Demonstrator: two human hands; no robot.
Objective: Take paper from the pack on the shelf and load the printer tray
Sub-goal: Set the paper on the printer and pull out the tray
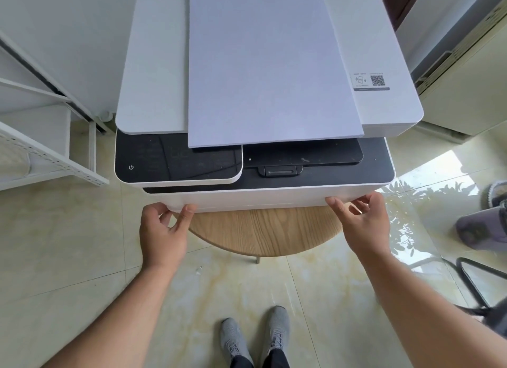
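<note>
A stack of white paper lies flat on the lid of a white printer, its near edge overhanging the black output area. The printer stands on a round wooden table. Its white front panel, the tray front, runs along the bottom edge. My left hand grips the panel's left lower corner, thumb on the front face and fingers curled underneath. My right hand grips the right lower corner the same way.
A white metal shelf stands to the left. A cream cabinet is at the right. On the tiled floor are my grey shoes, another person's slippered foot and a black chair frame.
</note>
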